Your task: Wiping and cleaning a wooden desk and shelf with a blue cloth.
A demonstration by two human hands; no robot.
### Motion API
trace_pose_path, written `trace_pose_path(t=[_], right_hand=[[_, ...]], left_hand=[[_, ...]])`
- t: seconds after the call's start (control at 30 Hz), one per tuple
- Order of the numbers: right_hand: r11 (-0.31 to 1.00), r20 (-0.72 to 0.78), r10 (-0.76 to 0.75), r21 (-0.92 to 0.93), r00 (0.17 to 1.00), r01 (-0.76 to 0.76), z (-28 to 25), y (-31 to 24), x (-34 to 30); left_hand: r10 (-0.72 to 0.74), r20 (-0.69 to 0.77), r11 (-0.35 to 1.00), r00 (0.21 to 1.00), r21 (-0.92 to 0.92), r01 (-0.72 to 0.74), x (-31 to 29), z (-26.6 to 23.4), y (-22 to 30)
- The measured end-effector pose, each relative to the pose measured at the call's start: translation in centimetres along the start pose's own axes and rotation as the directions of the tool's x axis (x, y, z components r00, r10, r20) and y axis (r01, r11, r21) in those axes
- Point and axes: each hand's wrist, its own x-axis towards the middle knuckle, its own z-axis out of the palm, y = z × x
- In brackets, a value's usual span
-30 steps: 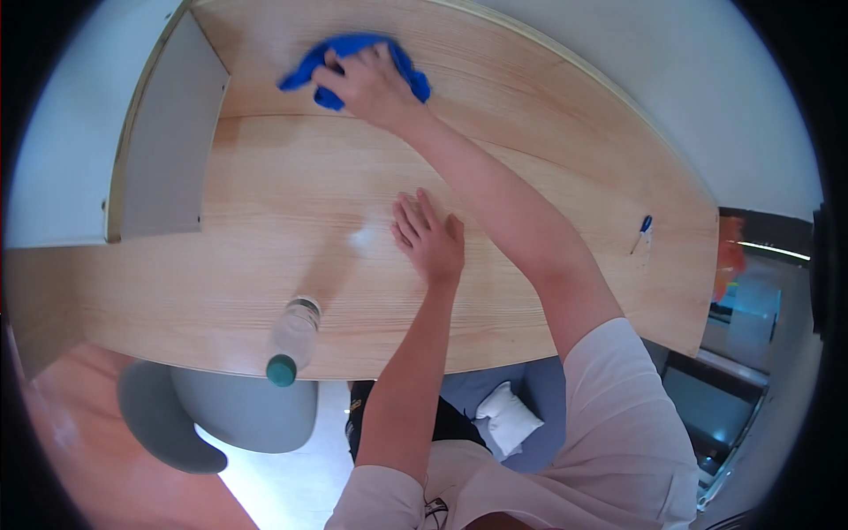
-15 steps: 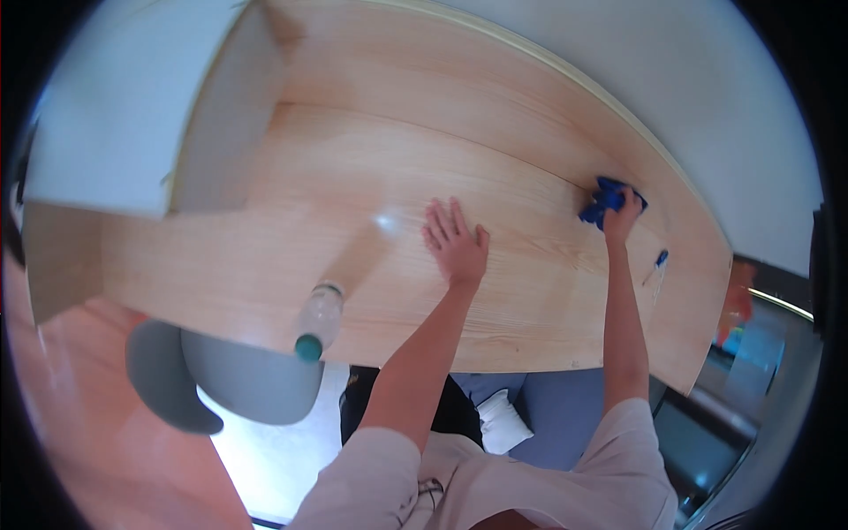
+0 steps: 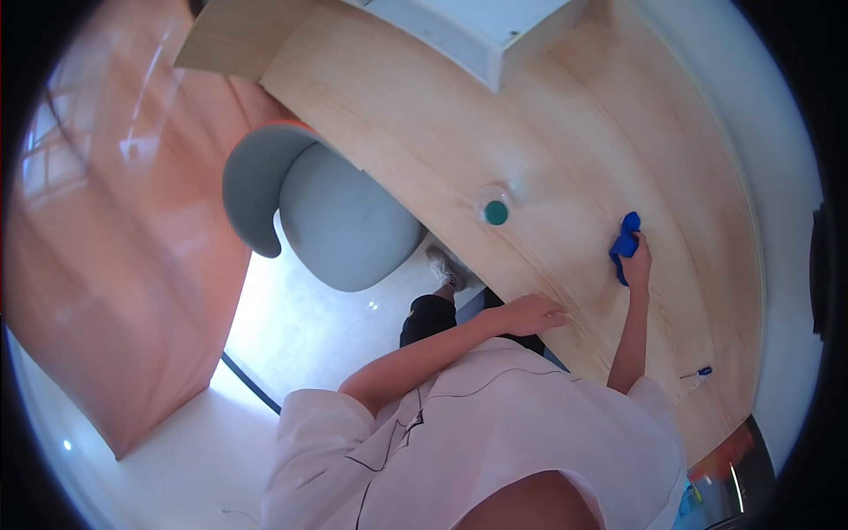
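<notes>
My right hand (image 3: 637, 264) presses a crumpled blue cloth (image 3: 628, 240) against the wooden desktop (image 3: 565, 168), its fingers bent over the fabric. At the desk's near edge rests my left hand (image 3: 533, 314), holding nothing, with its fingers extended over the wood. A clear bottle with a green cap (image 3: 495, 212) stands on the desk, to the left of the cloth. Further right, near the back panel, lies a small tool with a dark blue handle (image 3: 704, 371) and a thin shaft, apart from both hands.
A white box-like cabinet (image 3: 468, 35) sits on the desk's far end. Beside the near edge stands a grey chair (image 3: 349, 221). An orange glossy surface (image 3: 132, 265) fills the left side. A white wall (image 3: 795, 291) borders the desk on the right.
The whole view has turned. My left hand has drawn back from mid-desk to the near edge. My right hand keeps the cloth, which now lies closer to the bottle.
</notes>
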Motion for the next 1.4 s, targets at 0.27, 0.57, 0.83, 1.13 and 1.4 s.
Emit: trace_pose_path(t=[0.27,0.57,0.83,1.13,1.4], right_hand=[[0.947,0.583,-0.320,0.226,0.747,0.230,4.5,-15.9,-11.5],[0.667,0.467,-0.740,0.418,0.484,0.617,20.6,-33.9,-12.4],[0.874,0.141,-0.486,0.068,0.862,0.482,37.2,-39.0,-6.0],[0.972,0.955,-0.130,0.176,-0.266,0.155,50.5,-37.3,-41.6],[0.840,0.852,-0.154,-0.153,-0.500,-0.520,45.8,-42.3,-42.2]], left_hand=[[-0.189,-0.190,0.563,0.963,-0.825,-0.052,-17.4,2.8,-13.7],[-0.843,-0.476,0.229,0.251,-0.740,-0.632,-33.1,27.7,-29.9],[-0.986,0.146,-0.091,-0.079,-0.877,-0.472,-26.5,59.9,-26.7],[-0.959,-0.222,0.256,0.177,-0.946,0.200,-20.5,54.4,-20.5],[-0.997,0.047,-0.083,0.069,-0.640,-0.764,-30.5,41.0,-25.5]])
